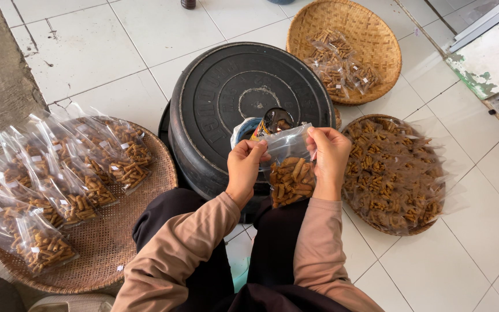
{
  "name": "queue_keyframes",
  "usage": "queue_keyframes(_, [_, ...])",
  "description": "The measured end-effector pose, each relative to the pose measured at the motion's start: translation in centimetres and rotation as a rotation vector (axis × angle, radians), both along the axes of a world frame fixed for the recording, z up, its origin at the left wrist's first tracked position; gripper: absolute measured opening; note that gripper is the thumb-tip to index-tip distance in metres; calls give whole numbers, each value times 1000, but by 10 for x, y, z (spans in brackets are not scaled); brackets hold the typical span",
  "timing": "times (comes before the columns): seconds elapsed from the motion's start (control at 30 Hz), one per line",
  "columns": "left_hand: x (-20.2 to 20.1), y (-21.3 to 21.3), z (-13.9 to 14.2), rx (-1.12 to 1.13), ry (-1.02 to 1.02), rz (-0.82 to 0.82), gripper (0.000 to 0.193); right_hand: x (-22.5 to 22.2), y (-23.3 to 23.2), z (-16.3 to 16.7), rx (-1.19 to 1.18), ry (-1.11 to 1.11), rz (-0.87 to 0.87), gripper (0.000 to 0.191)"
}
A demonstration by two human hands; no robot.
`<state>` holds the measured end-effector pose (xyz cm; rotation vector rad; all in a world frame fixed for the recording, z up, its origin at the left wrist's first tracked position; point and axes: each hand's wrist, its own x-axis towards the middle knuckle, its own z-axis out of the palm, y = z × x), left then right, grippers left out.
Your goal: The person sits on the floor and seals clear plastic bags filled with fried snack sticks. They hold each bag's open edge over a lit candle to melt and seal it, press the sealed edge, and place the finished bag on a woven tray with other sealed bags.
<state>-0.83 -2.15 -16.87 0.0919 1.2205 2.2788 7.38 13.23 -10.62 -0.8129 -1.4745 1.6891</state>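
My left hand [244, 167] and right hand [329, 155] pinch the top corners of a clear plastic bag of brown stick snacks [290, 173], at twelve o'clock from my lap; light, limp and crinkly, I judge it best gripped at the rim.

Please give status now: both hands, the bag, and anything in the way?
Left hand and right hand pinch top of clear snack bag. Bag held above black tub lid. Nothing blocking.
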Motion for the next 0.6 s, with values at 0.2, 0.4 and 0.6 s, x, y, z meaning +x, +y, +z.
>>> queue_keyframes(0.2, [-1, -3, 2, -24, -7, 2, 18, -2, -1, -1, 7, 3, 10, 10])
queue_keyframes(0.4, [0, -7, 4, -31, -13, 9, 17, -3, -4, 1, 1, -5, 16, 10])
queue_keyframes(0.6, [1, -10, 2, -54, -27, 7, 16, -4, -9, 4, -10, -11, 17, 10])
